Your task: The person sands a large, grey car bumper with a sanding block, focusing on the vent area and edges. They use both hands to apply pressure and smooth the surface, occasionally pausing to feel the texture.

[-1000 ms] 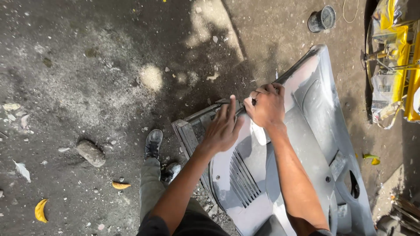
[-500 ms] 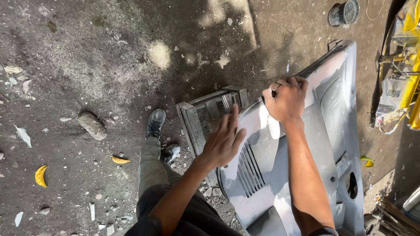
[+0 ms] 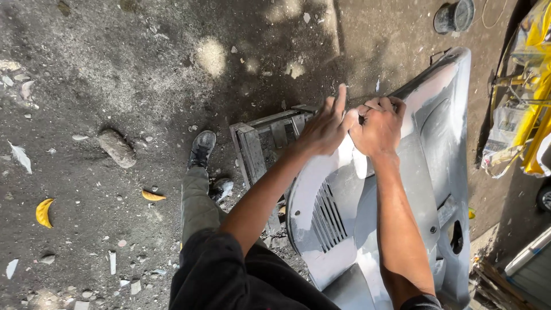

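A large grey moulded panel, with a slotted grille and white filler patches, lies tilted across a metal stand. My right hand is clenched in a fist at the panel's upper left edge. A small dark object shows between its fingers, too hidden to name. My left hand is raised edge-on beside the right, fingers straight and together, its fingertips close to or touching the right knuckles. It holds nothing. My leg and dark shoe stand left of the stand.
A stone and two yellow peels lie on the dirty concrete at the left, with scattered chips. A round dark tin sits at the top right. Yellow equipment stands along the right edge.
My left hand has lifted off the panel's face and moved up next to the right fist. The right hand stays clenched at the panel's edge. The view has shifted slightly.
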